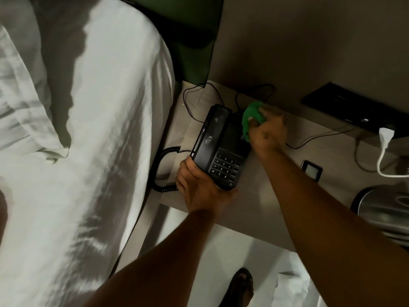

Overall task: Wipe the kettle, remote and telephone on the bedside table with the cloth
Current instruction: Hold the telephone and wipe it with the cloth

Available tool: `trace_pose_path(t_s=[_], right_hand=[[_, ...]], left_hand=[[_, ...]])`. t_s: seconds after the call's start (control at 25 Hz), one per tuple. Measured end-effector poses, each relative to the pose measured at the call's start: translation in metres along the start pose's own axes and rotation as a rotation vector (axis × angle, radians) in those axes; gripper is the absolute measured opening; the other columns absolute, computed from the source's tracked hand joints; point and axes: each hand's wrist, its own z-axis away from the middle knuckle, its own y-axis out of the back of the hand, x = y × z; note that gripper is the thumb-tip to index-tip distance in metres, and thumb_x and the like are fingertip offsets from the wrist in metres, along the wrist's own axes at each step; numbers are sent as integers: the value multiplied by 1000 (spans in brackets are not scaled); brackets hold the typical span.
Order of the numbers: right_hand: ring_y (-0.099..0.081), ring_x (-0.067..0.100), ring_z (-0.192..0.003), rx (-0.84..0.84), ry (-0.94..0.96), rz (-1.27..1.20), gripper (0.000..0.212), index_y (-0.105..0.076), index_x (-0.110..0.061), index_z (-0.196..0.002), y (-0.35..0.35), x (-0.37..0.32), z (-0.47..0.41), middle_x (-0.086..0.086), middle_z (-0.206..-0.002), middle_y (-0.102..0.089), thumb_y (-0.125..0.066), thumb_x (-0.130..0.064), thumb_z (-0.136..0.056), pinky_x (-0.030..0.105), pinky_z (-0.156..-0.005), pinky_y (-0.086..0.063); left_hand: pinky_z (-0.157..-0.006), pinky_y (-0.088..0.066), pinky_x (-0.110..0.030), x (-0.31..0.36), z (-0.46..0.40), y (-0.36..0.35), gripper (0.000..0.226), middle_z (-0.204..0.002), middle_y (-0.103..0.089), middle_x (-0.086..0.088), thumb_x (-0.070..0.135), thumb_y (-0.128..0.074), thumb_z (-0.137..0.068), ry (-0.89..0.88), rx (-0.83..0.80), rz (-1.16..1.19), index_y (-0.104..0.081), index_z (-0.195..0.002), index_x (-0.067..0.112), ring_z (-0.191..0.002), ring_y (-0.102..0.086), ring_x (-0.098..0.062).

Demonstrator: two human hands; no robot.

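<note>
— Where's the telephone [221, 149]?

— On the bedside table [261, 196], at its bed-side end, handset in the cradle. My left hand [199, 187] has its fingers clamped round the phone's near corner, below the keypad. My right hand [269, 129] has its fingers closed on the bunched green cloth [251, 117], pressed to the far end of the base.

— How will it handle?

— Light hollow plastic, I'd judge, stiff and smooth, so it would skate on the tabletop without a hold. The handset only rests there and the coiled cord [164, 167] can tug. I'd grip the base edges, not the keys.

— And the kettle [385, 209]?

— Right end, metal, well apart.
</note>
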Motion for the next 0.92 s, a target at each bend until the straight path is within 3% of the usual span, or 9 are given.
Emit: trace_pose_path(t_s=[0.12,0.24,0.36,0.48,0.56,0.8,0.92], right_hand=[[-48,32,-114,31,128,15,43,-59,-21,-128,0,15,57,16,-128,-46,-68,-25,-86,29,-87,-46],[-43,26,-117,4,255,58,46,-57,-26,-129,-1,29,112,10,-127,-44,-68,-30,-85,23,-84,-42],[-48,25,-116,3,234,129,43,-56,-29,-129,4,18,88,8,-133,-44,-61,-35,-88,11,-78,-42],[-48,36,-116,13,105,214,39,-59,-20,-125,6,-8,30,18,-130,-46,-60,-28,-87,36,-83,-47],[-45,38,-116,17,37,294,38,-60,-18,-122,4,-23,23,19,-128,-45,-64,-24,-85,35,-77,-44],[-39,31,-119,-138,415,350,54,-45,-32,-137,14,29,117,12,-131,-40,-64,-34,-87,40,-75,-52],[-45,32,-117,-136,289,215,51,-49,-33,-134,13,27,95,10,-129,-41,-67,-26,-86,39,-80,-50]], left_hand=[[-116,-25,-55,-1,0,-1,146,-147,-31,-17,81,-66,-35,-6,2,8,-11,-149,8,-138,-29,-38],[-114,-28,-56,0,0,-1,145,-148,-31,-18,89,-62,-40,-28,6,18,-13,-149,7,-138,-30,-38],[-115,-24,-54,-2,0,-1,147,-148,-30,-18,87,-66,-38,-20,0,24,-11,-149,8,-138,-28,-37],[-115,-22,-54,-4,-1,-2,146,-148,-29,-17,77,-71,-35,-24,14,25,-9,-149,10,-138,-27,-37],[-115,-21,-53,-5,-2,-3,146,-148,-30,-17,75,-73,-35,-23,12,21,-9,-149,11,-138,-25,-36],[-113,-29,-53,-2,-1,-2,142,-146,-36,-18,87,-64,-40,-27,35,37,-15,-147,7,-135,-35,-37],[-115,-28,-52,-2,-1,-2,143,-146,-36,-16,85,-68,-39,-37,63,35,-16,-148,8,-134,-34,-34]])
